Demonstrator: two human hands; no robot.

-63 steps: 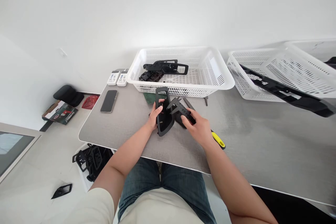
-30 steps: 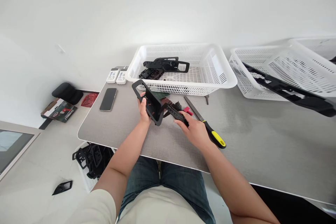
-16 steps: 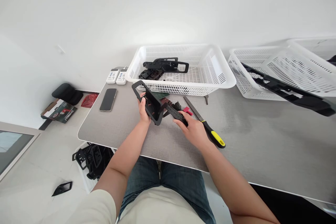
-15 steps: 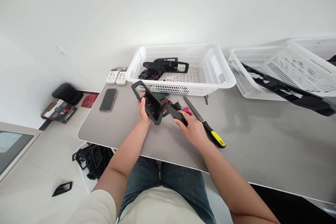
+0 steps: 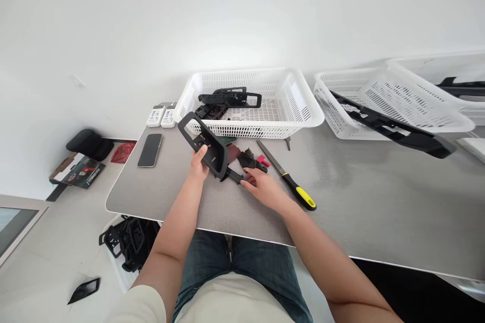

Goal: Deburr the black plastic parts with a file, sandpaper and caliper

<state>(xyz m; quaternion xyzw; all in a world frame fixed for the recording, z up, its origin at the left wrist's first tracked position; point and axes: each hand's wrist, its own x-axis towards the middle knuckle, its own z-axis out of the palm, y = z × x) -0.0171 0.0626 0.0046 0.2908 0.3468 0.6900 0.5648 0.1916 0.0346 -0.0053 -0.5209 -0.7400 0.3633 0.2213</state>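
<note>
My left hand (image 5: 199,161) grips the lower left side of a black plastic trim piece (image 5: 217,159) with a rectangular opening at its upper end, tilted above the table. My right hand (image 5: 261,186) is closed on a narrow dark bar-shaped tool (image 5: 235,175); its far end meets the lower right end of the trim piece, and whether they touch I cannot tell. Just beyond lie a crumpled dark scrap (image 5: 248,159), a small red piece (image 5: 262,160) and a reddish-brown sheet (image 5: 233,152). A file (image 5: 290,177) with a black and yellow handle rests right of my right hand.
A white basket (image 5: 316,118) with black trim parts (image 5: 231,98) stands at the back. More white baskets (image 5: 341,133) are at right, a long black part (image 5: 397,128) lying across one. A phone (image 5: 150,150) and two white boxes (image 5: 162,116) sit left. Black parts (image 5: 131,242) fill a floor bin.
The bar-shaped tool has swung lower against the trim piece's lower end, and my right hand has shifted slightly down and left. My left hand still holds the trim piece. The whole view has shifted slightly.
</note>
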